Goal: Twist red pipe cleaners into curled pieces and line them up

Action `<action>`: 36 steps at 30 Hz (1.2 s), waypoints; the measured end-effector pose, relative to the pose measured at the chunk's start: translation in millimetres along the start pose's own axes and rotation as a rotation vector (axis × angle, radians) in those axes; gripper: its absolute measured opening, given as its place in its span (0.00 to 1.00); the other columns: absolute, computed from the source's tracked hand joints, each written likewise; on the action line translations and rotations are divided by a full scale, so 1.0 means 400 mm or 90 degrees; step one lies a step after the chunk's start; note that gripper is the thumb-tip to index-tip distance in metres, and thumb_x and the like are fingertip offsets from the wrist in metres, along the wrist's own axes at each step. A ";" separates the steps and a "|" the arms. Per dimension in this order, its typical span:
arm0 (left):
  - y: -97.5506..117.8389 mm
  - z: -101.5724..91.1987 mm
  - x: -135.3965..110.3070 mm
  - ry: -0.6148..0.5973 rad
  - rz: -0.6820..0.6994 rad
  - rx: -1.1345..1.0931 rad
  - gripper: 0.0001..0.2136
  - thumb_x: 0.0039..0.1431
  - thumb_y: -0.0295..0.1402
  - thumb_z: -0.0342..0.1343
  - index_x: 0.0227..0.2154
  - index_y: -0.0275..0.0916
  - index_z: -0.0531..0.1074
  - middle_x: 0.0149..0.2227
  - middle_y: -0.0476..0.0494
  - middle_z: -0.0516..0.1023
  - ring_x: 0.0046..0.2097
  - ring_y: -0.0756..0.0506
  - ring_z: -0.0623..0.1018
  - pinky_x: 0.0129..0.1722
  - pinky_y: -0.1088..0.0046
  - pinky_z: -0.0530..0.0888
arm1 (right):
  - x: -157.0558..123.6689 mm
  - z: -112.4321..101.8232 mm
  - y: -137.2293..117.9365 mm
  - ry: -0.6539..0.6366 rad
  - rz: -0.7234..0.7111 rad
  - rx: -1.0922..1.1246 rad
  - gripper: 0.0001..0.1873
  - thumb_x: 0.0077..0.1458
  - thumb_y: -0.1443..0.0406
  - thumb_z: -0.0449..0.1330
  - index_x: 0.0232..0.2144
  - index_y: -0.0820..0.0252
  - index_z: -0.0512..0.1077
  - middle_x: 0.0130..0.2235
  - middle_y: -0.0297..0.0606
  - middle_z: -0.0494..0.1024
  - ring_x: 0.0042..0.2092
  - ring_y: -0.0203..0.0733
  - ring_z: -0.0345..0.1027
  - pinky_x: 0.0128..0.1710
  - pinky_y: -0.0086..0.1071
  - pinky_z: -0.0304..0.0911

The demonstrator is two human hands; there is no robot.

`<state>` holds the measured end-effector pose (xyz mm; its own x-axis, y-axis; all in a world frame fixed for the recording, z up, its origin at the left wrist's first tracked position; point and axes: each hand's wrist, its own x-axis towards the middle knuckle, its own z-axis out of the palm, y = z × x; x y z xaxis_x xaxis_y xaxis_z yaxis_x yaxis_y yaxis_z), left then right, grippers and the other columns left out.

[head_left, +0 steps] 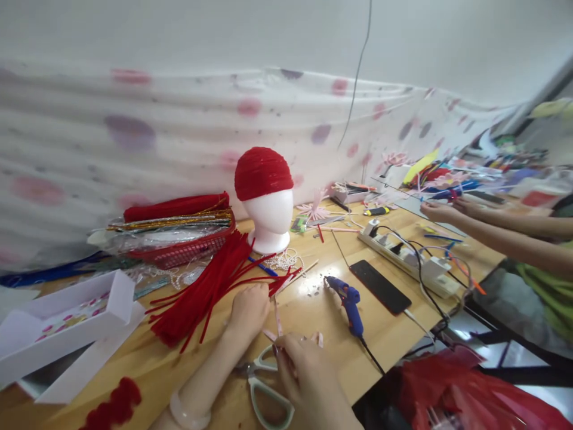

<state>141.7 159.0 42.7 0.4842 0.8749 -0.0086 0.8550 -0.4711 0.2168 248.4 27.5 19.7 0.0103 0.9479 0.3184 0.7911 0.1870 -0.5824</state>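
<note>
My left hand (250, 310), with a pale bangle on its wrist, is closed at the tips of a bundle of red pipe cleaners (203, 286); its fingertips are hidden, so what it grips cannot be made out. My right hand (307, 367) is nearer to me, its thumb and fingers pinching a narrow pale pink tape measure (278, 319) that runs up past my left fingers and curls behind my right ones. Beneath the right hand lie scissors (268, 406) with pale green handles. A white foam head (270, 218) wearing a red wrapped cap (263, 173) stands behind.
A blue glue gun (349, 301), a black phone (379, 285) and a power strip (407, 263) with cables lie to the right. At left are a red basket (192, 251) and a white box (67, 322). Another person's hands (452, 209) hold a thin stem.
</note>
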 end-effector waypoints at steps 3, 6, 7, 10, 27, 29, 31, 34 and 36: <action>0.004 -0.011 -0.011 0.012 0.013 -0.016 0.08 0.62 0.24 0.47 0.37 0.36 0.71 0.36 0.35 0.80 0.42 0.39 0.80 0.41 0.67 0.71 | 0.012 -0.005 0.007 0.013 0.023 -0.002 0.10 0.62 0.68 0.50 0.36 0.55 0.71 0.28 0.36 0.77 0.28 0.41 0.69 0.34 0.32 0.58; -0.002 -0.017 -0.021 0.037 0.016 -0.044 0.09 0.64 0.23 0.43 0.37 0.36 0.69 0.39 0.35 0.79 0.45 0.40 0.79 0.43 0.68 0.71 | 0.015 -0.007 0.008 0.031 0.053 0.038 0.18 0.63 0.67 0.50 0.55 0.55 0.67 0.30 0.36 0.78 0.30 0.42 0.71 0.35 0.33 0.62; -0.006 -0.019 -0.025 0.044 0.013 -0.057 0.10 0.64 0.23 0.41 0.38 0.36 0.68 0.39 0.35 0.79 0.44 0.40 0.79 0.42 0.67 0.71 | 0.016 -0.006 0.006 0.031 0.062 0.054 0.23 0.63 0.67 0.50 0.60 0.54 0.62 0.31 0.37 0.79 0.31 0.42 0.72 0.37 0.34 0.64; -0.022 -0.030 -0.041 0.055 0.022 -0.108 0.13 0.65 0.21 0.38 0.41 0.34 0.67 0.37 0.35 0.79 0.41 0.40 0.80 0.38 0.68 0.72 | 0.020 0.002 -0.003 0.019 0.105 0.081 0.30 0.64 0.67 0.48 0.66 0.50 0.52 0.36 0.38 0.80 0.36 0.44 0.74 0.46 0.42 0.66; -0.161 0.002 -0.323 0.243 0.047 -0.368 0.10 0.62 0.37 0.48 0.32 0.44 0.73 0.29 0.48 0.81 0.30 0.46 0.81 0.32 0.74 0.75 | -0.020 0.002 -0.051 0.021 0.058 0.143 0.28 0.61 0.70 0.47 0.63 0.50 0.61 0.60 0.44 0.69 0.60 0.52 0.63 0.65 0.63 0.37; -0.207 0.004 -0.331 0.293 -0.007 -0.358 0.10 0.60 0.39 0.48 0.30 0.44 0.73 0.28 0.47 0.82 0.30 0.44 0.81 0.30 0.74 0.75 | -0.014 -0.011 -0.038 0.083 0.077 0.174 0.26 0.61 0.67 0.50 0.61 0.54 0.64 0.61 0.47 0.69 0.61 0.54 0.61 0.63 0.58 0.48; -0.238 -0.002 -0.337 0.311 -0.071 -0.359 0.11 0.59 0.42 0.49 0.30 0.43 0.73 0.26 0.47 0.81 0.28 0.44 0.80 0.28 0.74 0.75 | -0.006 -0.018 -0.031 0.156 0.114 0.225 0.23 0.60 0.63 0.54 0.57 0.58 0.68 0.57 0.50 0.72 0.57 0.54 0.66 0.58 0.51 0.59; -0.237 -0.018 -0.343 0.274 -0.129 -0.411 0.14 0.59 0.47 0.50 0.31 0.43 0.73 0.22 0.50 0.76 0.24 0.45 0.77 0.25 0.76 0.73 | 0.007 -0.007 -0.054 0.135 0.207 0.365 0.19 0.59 0.53 0.57 0.43 0.61 0.75 0.36 0.47 0.81 0.37 0.47 0.75 0.38 0.39 0.70; -0.208 -0.027 -0.343 0.228 -0.104 -0.467 0.15 0.60 0.48 0.50 0.32 0.42 0.73 0.22 0.50 0.75 0.25 0.46 0.77 0.25 0.77 0.73 | 0.016 0.015 -0.088 0.039 0.246 0.529 0.25 0.56 0.47 0.59 0.42 0.61 0.73 0.21 0.34 0.74 0.22 0.38 0.67 0.24 0.29 0.63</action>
<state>2.3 79.4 36.4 0.1710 0.9670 0.1888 0.5108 -0.2509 0.8223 217.0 28.4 37.4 0.2343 0.9720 0.0149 0.0315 0.0077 -0.9995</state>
